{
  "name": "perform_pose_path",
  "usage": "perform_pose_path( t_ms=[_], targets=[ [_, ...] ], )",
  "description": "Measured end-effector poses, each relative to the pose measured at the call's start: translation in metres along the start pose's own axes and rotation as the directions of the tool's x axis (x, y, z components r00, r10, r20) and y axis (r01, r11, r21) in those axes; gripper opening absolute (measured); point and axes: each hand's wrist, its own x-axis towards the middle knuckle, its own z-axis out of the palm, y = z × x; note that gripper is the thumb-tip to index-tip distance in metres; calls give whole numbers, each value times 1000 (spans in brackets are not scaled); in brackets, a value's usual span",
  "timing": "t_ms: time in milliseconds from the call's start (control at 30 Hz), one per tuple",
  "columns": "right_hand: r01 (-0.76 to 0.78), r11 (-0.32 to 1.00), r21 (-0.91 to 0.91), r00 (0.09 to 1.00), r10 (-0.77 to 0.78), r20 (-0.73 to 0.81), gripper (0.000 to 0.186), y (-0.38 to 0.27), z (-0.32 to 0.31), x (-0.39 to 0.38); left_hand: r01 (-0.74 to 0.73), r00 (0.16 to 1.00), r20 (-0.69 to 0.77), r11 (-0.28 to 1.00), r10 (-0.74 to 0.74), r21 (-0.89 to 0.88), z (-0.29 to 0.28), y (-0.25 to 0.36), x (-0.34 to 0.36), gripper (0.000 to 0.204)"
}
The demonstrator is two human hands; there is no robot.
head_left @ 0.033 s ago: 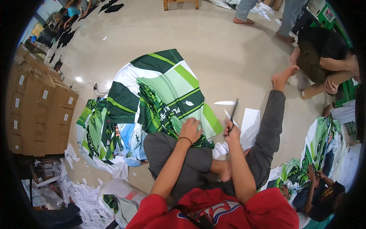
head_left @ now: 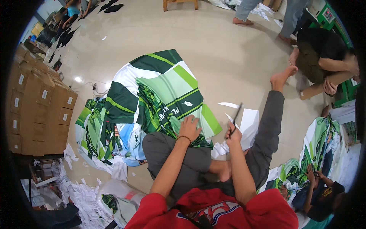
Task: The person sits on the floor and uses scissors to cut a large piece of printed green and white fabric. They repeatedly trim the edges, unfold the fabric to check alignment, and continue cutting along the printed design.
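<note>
Head view: the left hand (head_left: pixel 189 129) is resting, loosely splayed, on green-and-white fabric (head_left: pixel 160 84) (lying on the floor (head_left: pixel 225 61)); near its right edge, the right hand (head_left: pixel 233 136) is gripping dark scissors (head_left: pixel 237 115).

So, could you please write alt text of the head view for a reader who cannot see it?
A person in a red shirt sits on a shiny floor, left hand resting on green-and-white printed fabric, right hand holding dark scissors beside white pieces. Stacked cardboard boxes stand at left; another person in a black top is at upper right.
</note>
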Motion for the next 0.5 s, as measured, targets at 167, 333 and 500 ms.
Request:
perform_pose_path(
  t_ms=[167, 333, 500],
  targets=[
    [105, 993, 52, 993, -102, -63, 25, -15, -41, -27, 34, 999, -2, 987, -34, 159, -1, 10, 22, 59],
    [121, 949, -291, 977, -61, 204, 25, -16, -54, -52, -29, 969, 244, 974, -28, 226, -4, 29, -16, 49],
    [134, 868, -479, 950, 26, 312, 32, -2, -51, -55, -135, 886, 463, 973, 33, 190, -9, 44, -46, 42]
  ],
)
